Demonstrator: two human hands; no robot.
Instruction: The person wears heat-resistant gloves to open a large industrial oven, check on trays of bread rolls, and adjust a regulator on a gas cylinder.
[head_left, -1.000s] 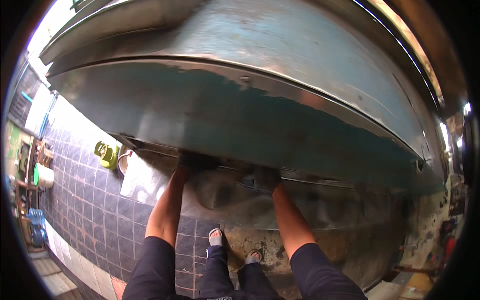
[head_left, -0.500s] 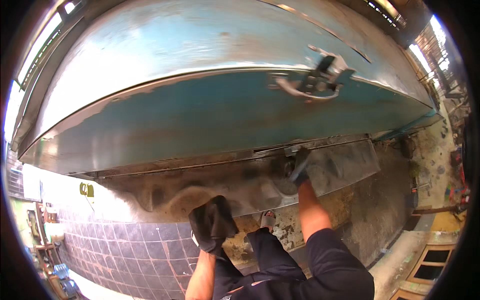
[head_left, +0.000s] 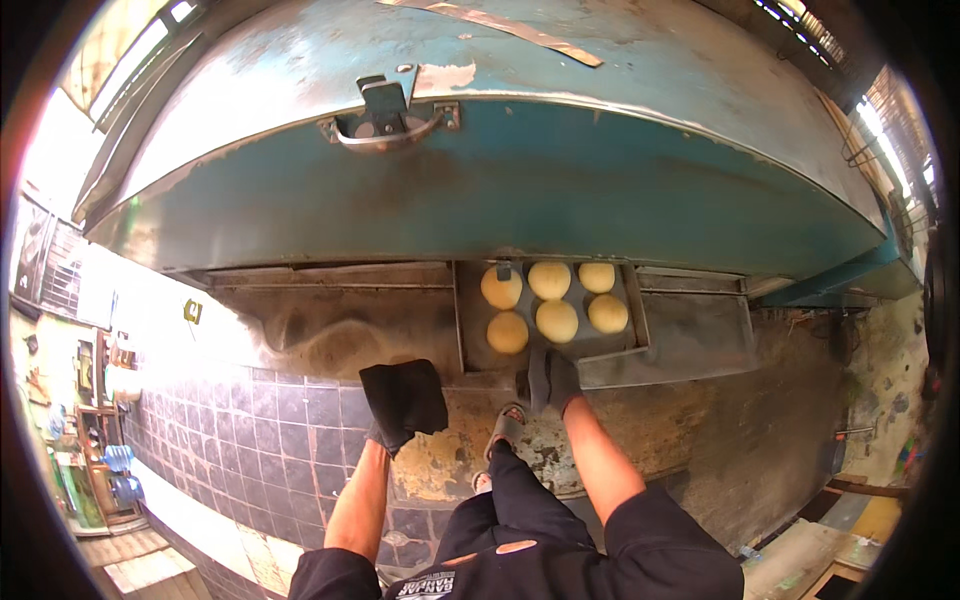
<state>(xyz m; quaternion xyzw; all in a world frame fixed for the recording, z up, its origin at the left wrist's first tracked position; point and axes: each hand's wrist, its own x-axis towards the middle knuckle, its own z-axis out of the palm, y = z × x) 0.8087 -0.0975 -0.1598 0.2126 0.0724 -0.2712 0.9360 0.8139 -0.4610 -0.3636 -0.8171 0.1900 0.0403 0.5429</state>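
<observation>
Black-gloved right hand [head_left: 552, 380] clenched on near edge of metal baking tray [head_left: 600, 350], which sits half out of the blue oven [head_left: 520, 180] slot, carrying five pale dough buns [head_left: 556, 320]. Left hand [head_left: 403, 402], also gloved, holds nothing, clear of tray.

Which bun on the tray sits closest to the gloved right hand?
The front middle bun: it lies just above the right hand gripping the tray edge; the other four sit farther back or aside.

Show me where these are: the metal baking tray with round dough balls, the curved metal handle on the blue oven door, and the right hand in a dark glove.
metal baking tray [head_left: 610, 348], head view, bare front edge.
curved metal handle [head_left: 388, 140], head view, middle of the bar.
right hand in a dark glove [head_left: 552, 380], head view, back of the glove.
</observation>
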